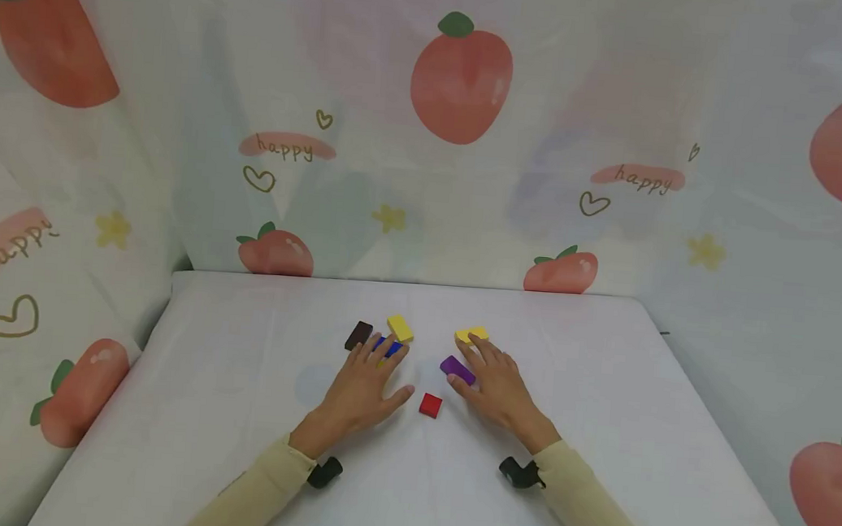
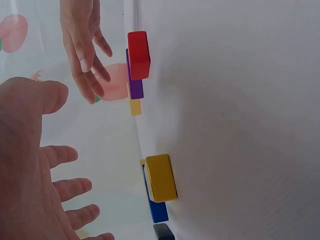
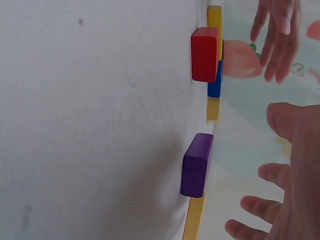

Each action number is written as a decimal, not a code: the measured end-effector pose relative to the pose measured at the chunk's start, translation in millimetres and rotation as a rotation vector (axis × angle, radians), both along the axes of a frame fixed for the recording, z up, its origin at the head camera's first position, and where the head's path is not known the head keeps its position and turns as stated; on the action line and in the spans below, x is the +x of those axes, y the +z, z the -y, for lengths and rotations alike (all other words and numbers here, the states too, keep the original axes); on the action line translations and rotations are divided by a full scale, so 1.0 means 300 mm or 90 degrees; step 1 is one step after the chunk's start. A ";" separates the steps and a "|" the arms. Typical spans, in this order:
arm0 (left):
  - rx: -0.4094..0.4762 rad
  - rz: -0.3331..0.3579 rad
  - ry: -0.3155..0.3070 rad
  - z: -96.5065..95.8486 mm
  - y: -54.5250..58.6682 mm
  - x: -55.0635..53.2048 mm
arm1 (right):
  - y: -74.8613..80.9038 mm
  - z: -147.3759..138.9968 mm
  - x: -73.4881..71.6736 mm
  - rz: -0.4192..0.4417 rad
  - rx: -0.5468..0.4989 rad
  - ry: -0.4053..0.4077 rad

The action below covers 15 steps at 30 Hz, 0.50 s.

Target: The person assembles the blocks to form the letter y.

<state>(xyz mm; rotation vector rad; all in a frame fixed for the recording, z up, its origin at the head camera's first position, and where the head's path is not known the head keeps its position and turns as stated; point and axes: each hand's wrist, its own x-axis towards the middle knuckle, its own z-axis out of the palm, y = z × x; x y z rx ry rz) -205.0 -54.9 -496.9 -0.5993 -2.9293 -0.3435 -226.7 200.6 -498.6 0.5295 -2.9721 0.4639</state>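
Note:
My left hand [image 1: 357,389] hovers with spread fingers over a blue block [image 1: 389,347], and part of a yellow block shows beneath it. In the left wrist view that near yellow block [image 2: 161,178] stands in front of the blue one, and nothing lies in the palm. A dark block [image 1: 359,336] and another yellow block [image 1: 400,327] lie just past the left fingertips. Above a purple block [image 1: 457,370] is my right hand [image 1: 502,389], fingers apart and holding nothing. Its fingertips overlap a further yellow block [image 1: 471,335]. Between the hands sits a red block [image 1: 430,405].
A white cloth covers the table [image 1: 186,377]. Printed curtains [image 1: 376,72] with fruit and "happy" lettering rise behind it and along both sides. Small black wrist cameras [image 1: 520,473] are worn at both sleeves, low over the cloth.

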 end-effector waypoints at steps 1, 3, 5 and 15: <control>0.007 0.003 -0.003 -0.002 0.000 0.003 | 0.001 0.001 0.001 0.007 -0.007 0.001; 0.028 0.009 -0.011 -0.007 -0.001 0.009 | 0.002 0.002 0.005 0.021 -0.017 0.000; 0.047 0.018 -0.015 -0.009 -0.002 0.015 | -0.001 0.002 0.006 0.032 -0.030 -0.001; 0.110 0.064 -0.020 -0.027 0.003 0.036 | -0.010 -0.004 0.002 0.034 -0.072 -0.017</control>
